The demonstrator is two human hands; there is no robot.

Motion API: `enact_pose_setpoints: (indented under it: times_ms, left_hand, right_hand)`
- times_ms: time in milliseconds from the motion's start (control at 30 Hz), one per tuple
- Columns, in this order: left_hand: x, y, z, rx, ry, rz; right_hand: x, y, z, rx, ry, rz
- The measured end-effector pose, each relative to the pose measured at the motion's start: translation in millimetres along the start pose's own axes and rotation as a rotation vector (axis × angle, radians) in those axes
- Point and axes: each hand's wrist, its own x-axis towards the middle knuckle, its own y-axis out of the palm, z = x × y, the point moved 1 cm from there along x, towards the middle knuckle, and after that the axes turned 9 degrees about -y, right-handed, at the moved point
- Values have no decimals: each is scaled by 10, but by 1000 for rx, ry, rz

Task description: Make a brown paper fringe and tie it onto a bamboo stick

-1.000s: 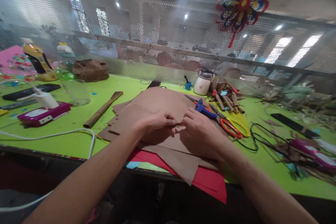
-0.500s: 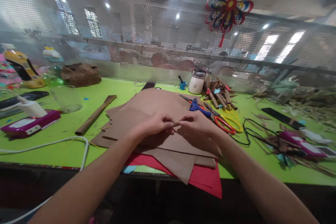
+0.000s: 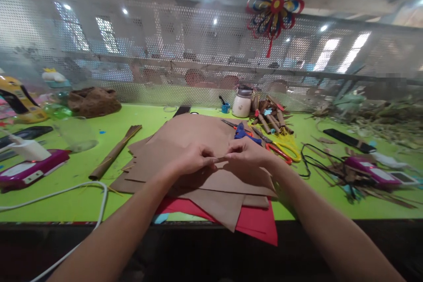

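Note:
My left hand (image 3: pixel 194 158) and my right hand (image 3: pixel 246 152) meet above a stack of brown paper sheets (image 3: pixel 198 128). Between their pinched fingertips runs a thin brown paper strip (image 3: pixel 220 159), small and partly hidden by the fingers. Both hands are closed on it, thumbs against forefingers. Just beyond my right hand lie scissors with blue handles (image 3: pixel 244 134) and others with orange and yellow handles (image 3: pixel 287 151). Red paper (image 3: pixel 261 220) sticks out from under the brown stack at the table's front edge.
Left of the stack lies a rolled brown paper bundle (image 3: pixel 114 154), near a purple power strip (image 3: pixel 36 169) with a white cable (image 3: pixel 104 196). A white jar (image 3: pixel 242 105) and small brown rolls (image 3: pixel 272 121) stand behind. Black cord (image 3: pixel 307 161) and scraps lie right.
My fingertips have drawn slightly apart, and a bit more of the strip shows between them. The head view has turned a little to the right.

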Motion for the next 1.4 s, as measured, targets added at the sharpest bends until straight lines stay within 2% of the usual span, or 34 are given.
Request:
enact_pose_setpoints:
  times_ms: [133,333,467,633,867,1133,1300,1400]
  left_hand:
    - [3,33,-18,-16,25,-42]
    - [1,9,-68,41,54,-79]
    - [-1,-47,-37,-62,20,5]
    - [-46,-80,-26,-300,-15,123]
    - [-80,-87,-77,-402,-61,234]
    - [-90,-62,-63,-538,-81,277]
    - [-68,-22,-78,-462,-60,158]
    - [-54,5,-101,-179,61,-70]
  right_hand:
    - [-12,56,37,-1,-3,33]
    - [-6,119,147,36,-7,-69]
    - [-4,66,68,103,61,-70]
    - [-10,-17,-63,242,194,-154]
    - [-5,-40,-57,394,181,-181]
    - [-4,-5,-23,594,172,-221]
    - [-13,-37,20,581,144,-259]
    - [-28,-99,48,510,91,-276]
